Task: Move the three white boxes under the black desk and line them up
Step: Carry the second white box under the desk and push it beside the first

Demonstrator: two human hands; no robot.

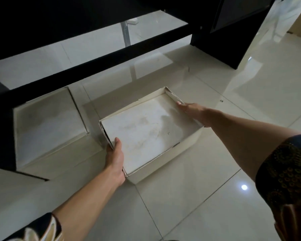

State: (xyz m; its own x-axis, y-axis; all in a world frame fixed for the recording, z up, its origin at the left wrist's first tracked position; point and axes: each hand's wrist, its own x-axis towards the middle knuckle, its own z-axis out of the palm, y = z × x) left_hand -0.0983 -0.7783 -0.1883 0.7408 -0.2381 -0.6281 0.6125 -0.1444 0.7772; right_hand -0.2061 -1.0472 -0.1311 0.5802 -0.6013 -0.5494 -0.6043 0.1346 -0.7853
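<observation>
Both hands grip 1 open white box [146, 129] on the floor [181, 197]: left hand [115, 159] clasps its near-left edge, right hand [193, 110] its far side, seemingly closed, just before the black desk [76, 20].

Open box [146, 133] at centre: white, faint brownish smudges inside, dark worn edges. Second box [47, 126] at 9 o'clock: white, greyed in shadow. Desk [59, 23] at 12 o'clock: black. Floor [198, 197]: glossy cream tiles, thin dark grout lines. Sleeve [285, 171] at 4 o'clock: dark, gold dotted pattern. Sleeve [42, 228] at 7 o'clock: dark with cream shapes.
</observation>
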